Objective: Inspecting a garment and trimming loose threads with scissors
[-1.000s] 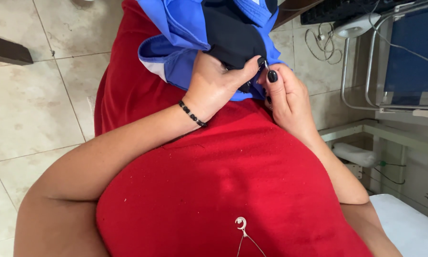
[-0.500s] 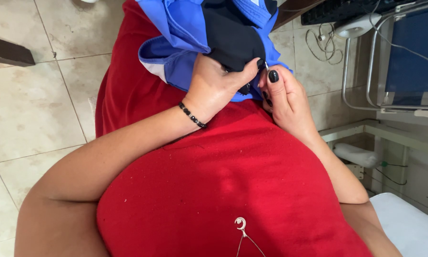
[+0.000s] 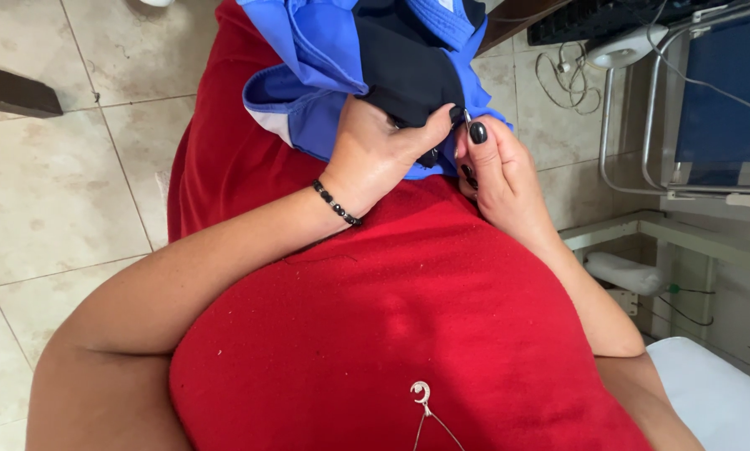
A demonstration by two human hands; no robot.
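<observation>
A blue garment (image 3: 325,63) with a black fabric part (image 3: 404,71) lies on my lap, over my red dress (image 3: 375,309). My left hand (image 3: 375,150), with a black bead bracelet at the wrist, grips the black fabric between thumb and fingers. My right hand (image 3: 496,171), nails painted black, pinches a thin metal needle (image 3: 467,119) at the edge of the fabric, right beside my left thumb. The two hands touch at the fabric's edge.
Beige floor tiles (image 3: 49,184) spread to the left. A metal-framed chair with blue upholstery (image 3: 717,92) stands at the right, with cables (image 3: 558,75) on the floor near it. A white surface (image 3: 717,392) sits at the lower right. A pendant (image 3: 422,392) hangs on my chest.
Both hands stay on the fabric; my right fingers have shifted slightly at the needle.
</observation>
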